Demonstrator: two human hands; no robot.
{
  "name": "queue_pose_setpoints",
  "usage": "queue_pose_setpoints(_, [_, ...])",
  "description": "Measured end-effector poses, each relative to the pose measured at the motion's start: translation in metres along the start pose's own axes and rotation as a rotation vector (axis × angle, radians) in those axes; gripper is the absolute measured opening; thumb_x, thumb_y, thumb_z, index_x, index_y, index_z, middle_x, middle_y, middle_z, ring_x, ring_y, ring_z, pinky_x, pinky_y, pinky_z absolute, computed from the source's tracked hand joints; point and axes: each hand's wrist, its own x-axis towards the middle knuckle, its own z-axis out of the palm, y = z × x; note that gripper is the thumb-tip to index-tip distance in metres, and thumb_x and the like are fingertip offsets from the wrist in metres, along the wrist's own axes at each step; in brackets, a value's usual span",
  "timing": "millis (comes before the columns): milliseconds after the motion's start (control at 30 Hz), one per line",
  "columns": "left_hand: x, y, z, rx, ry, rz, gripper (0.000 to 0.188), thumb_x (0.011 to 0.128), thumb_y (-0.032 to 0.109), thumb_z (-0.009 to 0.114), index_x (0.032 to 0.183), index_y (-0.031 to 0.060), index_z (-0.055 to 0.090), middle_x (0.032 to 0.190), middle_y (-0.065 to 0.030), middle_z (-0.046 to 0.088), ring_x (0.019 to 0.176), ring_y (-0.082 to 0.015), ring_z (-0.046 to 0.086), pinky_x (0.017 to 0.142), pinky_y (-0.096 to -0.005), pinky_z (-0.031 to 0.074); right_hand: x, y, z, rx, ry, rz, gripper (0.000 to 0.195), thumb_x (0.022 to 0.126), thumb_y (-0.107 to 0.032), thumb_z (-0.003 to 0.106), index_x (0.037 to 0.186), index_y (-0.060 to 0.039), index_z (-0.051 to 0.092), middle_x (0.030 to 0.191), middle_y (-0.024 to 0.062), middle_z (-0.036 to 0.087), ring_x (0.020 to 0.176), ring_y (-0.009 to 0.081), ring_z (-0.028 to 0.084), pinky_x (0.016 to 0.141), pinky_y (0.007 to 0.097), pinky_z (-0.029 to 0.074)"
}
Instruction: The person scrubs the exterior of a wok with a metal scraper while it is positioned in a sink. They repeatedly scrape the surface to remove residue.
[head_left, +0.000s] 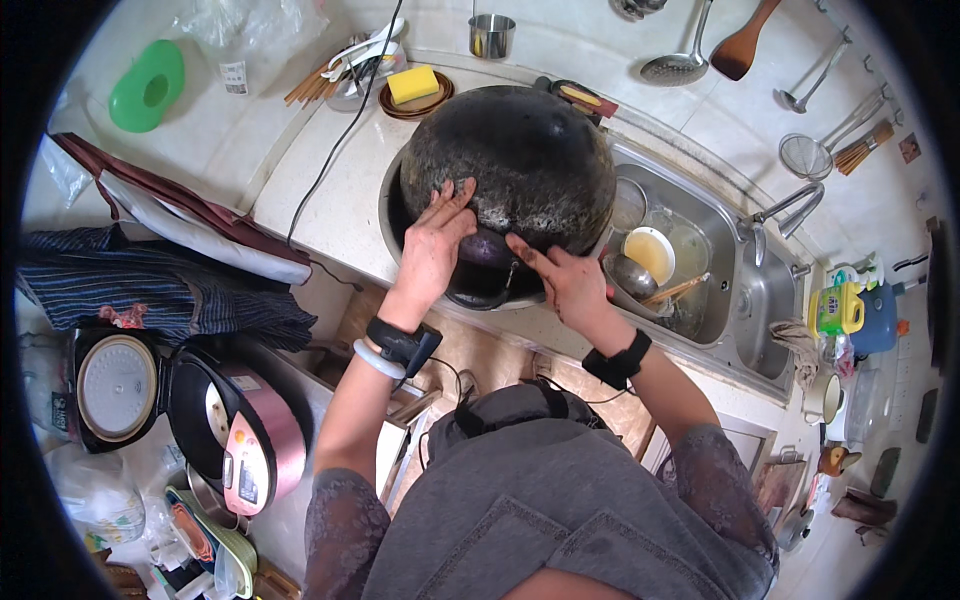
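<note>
A large blackened dome-shaped vessel (517, 150), probably the underside of a wok, rests tilted in a wide basin (391, 251) on the counter. My left hand (439, 240) lies against its lower left side, index and middle fingertips on the sooty surface. Against the lower right side, my right hand (566, 281) touches the dome with an extended index finger; the other fingers are curled and partly hidden. Both hands have dark smudges. Between them show a dark purple patch (486, 249) and a glossy black curved surface (480, 289), which I cannot identify.
To the right is a steel double sink (720, 300) with a yellowish bowl (649, 255), a ladle (628, 276) and chopsticks (679, 287). A yellow sponge (412, 84) sits on stacked dishes behind. A black cord (337, 150) crosses the counter. An opened pink rice cooker (262, 450) stands lower left.
</note>
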Motion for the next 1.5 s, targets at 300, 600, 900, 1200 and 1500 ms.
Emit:
queue_pose_setpoints(300, [0.007, 0.009, -0.003, -0.003, 0.004, -0.105, 0.012, 0.084, -0.003, 0.069, 0.095, -0.0027, 0.065, 0.133, -0.0171, 0.065, 0.123, -0.0388, 0.061, 0.107, -0.043, 0.049, 0.012, 0.0, -0.011, -0.054, 0.104, -0.087, 0.08, 0.078, 0.0, 0.062, 0.148, -0.0358, 0.052, 0.072, 0.0072, 0.049, 0.057, 0.0268, 0.057, 0.053, 0.0383, 0.051])
queue_pose_setpoints(600, [0.0, 0.008, -0.005, 0.079, -0.053, -0.016, 0.012, 0.084, 0.008, 0.072, 0.094, 0.0011, 0.066, 0.139, -0.0135, 0.061, 0.13, -0.0381, 0.056, 0.11, -0.046, 0.046, -0.002, 0.012, -0.018, 0.022, 0.007, -0.093, 0.082, 0.081, 0.001, 0.062, 0.153, -0.0338, 0.045, 0.075, 0.0077, 0.049, 0.059, 0.0264, 0.056, 0.055, 0.0372, 0.05])
queue_pose_setpoints(900, [0.025, 0.014, -0.01, -0.005, -0.076, -0.043, 0.01, 0.085, 0.0, 0.069, 0.094, -0.003, 0.065, 0.137, -0.0161, 0.063, 0.135, -0.037, 0.052, 0.116, -0.0443, 0.041, -0.004, 0.018, -0.021, -0.028, -0.032, -0.025, 0.082, 0.084, -0.001, 0.061, 0.155, -0.0351, 0.041, 0.077, 0.0077, 0.052, 0.061, 0.0271, 0.058, 0.055, 0.0387, 0.05])
queue_pose_setpoints(1200, [0.01, 0.008, -0.004, 0.016, -0.019, 0.027, 0.01, 0.083, -0.001, 0.07, 0.092, -0.002, 0.065, 0.136, -0.0158, 0.063, 0.13, -0.0381, 0.056, 0.113, -0.045, 0.044, -0.015, 0.006, -0.003, -0.011, 0.02, -0.023, 0.076, 0.084, -0.005, 0.063, 0.151, -0.0363, 0.048, 0.073, 0.0075, 0.049, 0.057, 0.0258, 0.056, 0.053, 0.0381, 0.05])
queue_pose_setpoints(1500, [0.009, 0.003, -0.005, -0.021, -0.031, -0.034, 0.009, 0.083, -0.001, 0.069, 0.091, -0.0018, 0.066, 0.138, -0.0148, 0.062, 0.13, -0.0375, 0.057, 0.114, -0.0442, 0.044, -0.009, 0.007, -0.003, -0.034, 0.001, -0.047, 0.077, 0.082, -0.005, 0.064, 0.151, -0.0354, 0.048, 0.073, 0.0073, 0.046, 0.057, 0.0241, 0.056, 0.052, 0.0365, 0.049])
